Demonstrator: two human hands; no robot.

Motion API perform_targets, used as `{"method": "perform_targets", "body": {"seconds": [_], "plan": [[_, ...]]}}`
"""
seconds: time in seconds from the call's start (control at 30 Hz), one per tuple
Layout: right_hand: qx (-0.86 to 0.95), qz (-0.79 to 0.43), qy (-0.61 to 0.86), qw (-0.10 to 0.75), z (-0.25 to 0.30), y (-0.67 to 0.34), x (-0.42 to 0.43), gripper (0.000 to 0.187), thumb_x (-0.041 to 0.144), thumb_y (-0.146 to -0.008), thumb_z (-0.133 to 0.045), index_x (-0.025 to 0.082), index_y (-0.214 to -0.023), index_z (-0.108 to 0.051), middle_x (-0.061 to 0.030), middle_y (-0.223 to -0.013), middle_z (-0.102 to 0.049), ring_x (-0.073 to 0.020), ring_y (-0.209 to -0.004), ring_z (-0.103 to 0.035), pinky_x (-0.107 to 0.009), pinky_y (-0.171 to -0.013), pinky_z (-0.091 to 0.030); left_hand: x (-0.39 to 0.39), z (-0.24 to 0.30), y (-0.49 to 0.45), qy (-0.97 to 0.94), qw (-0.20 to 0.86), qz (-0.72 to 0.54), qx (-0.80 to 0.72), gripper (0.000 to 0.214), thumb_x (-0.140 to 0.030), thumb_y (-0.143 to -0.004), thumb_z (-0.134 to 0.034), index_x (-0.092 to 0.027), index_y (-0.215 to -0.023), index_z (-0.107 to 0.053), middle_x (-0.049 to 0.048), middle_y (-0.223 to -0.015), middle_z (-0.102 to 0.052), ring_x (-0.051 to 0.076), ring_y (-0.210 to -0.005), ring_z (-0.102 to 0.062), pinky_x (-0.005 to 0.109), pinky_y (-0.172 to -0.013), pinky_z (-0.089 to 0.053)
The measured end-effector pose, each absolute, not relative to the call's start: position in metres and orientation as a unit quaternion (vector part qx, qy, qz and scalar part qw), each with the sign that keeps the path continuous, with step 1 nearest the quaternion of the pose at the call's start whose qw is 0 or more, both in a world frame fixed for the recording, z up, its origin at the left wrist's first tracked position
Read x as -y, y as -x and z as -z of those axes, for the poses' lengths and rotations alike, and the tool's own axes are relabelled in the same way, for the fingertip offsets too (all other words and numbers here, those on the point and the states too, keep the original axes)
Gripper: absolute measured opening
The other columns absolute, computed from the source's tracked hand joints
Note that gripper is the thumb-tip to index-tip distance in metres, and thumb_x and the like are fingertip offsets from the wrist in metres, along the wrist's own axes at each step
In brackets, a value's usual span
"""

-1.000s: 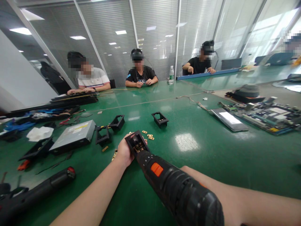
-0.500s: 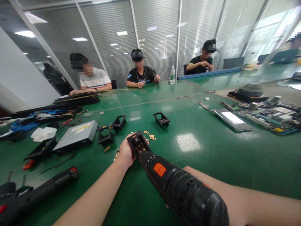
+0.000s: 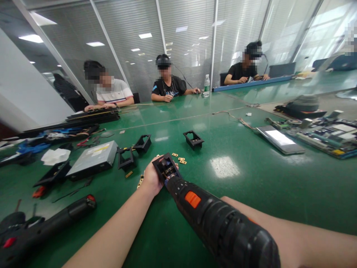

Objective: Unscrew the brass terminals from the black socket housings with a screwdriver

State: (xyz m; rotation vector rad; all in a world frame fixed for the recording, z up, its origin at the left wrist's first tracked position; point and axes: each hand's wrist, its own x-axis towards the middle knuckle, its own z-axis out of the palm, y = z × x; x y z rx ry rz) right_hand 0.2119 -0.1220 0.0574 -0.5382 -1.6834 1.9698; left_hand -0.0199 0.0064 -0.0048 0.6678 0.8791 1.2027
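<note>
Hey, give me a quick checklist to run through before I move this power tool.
1. Black frame held: ok, the left hand grips it.
2. Power tool at the frame's opening: ok, its nose points in.
3. Tool tip seated: cannot tell, the nose hides it.
4. Right hand grip: cannot tell, fingers hidden behind the tool.
5. Loose brass plates off the tool: ok, those in view lie apart from it.

power driver [image 3: 220, 223] at black frame [image 3: 164, 163], green table [image 3: 262, 182]
</note>
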Motion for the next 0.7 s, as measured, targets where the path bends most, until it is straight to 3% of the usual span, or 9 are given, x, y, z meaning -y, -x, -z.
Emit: {"method": "perform_targets", "body": {"seconds": [0.13,0.33,0.7], "plan": [[0.613,-0.725,0.189,0.252,-0.0532,-0.2122,0.1222,0.045,0.016,-0.058,-0.076,0.011,-0.100,-0.060,-0.0001,-0.077,-0.052,-0.0106,-0.069,-0.046,-0.020,-0.058,-0.041,-0.0056,0.0028,0.0181,-0.294,0.679,-0.545,-0.394,0.028,-0.032,-0.081,-0.049,-0.011,-0.075,-0.066,0.0127,-0.068,-0.068,0.027,-0.064,-0.067,0.040,-0.063,-0.054],[0.611,-0.728,0.187,0.247,-0.0527,-0.2109,0.1204,0.043,0.019,-0.063,-0.075,0.013,-0.102,-0.059,0.0004,-0.077,-0.050,-0.0108,-0.069,-0.047,-0.021,-0.059,-0.042,-0.0062,0.0040,0.0197,-0.299,0.683,-0.539,-0.392,0.028,-0.033,-0.081,-0.049,-0.012,-0.076,-0.067,0.0121,-0.070,-0.068,0.027,-0.066,-0.067,0.041,-0.065,-0.055],[0.619,-0.724,0.182,0.244,-0.0483,-0.2108,0.1204,0.049,0.017,-0.058,-0.078,0.012,-0.102,-0.059,0.0022,-0.072,-0.047,-0.0092,-0.065,-0.041,-0.020,-0.055,-0.038,-0.0056,0.0019,0.0179,-0.286,0.683,-0.539,-0.401,0.026,-0.033,-0.080,-0.049,-0.013,-0.075,-0.064,0.0111,-0.066,-0.067,0.027,-0.062,-0.067,0.041,-0.062,-0.054]]}}
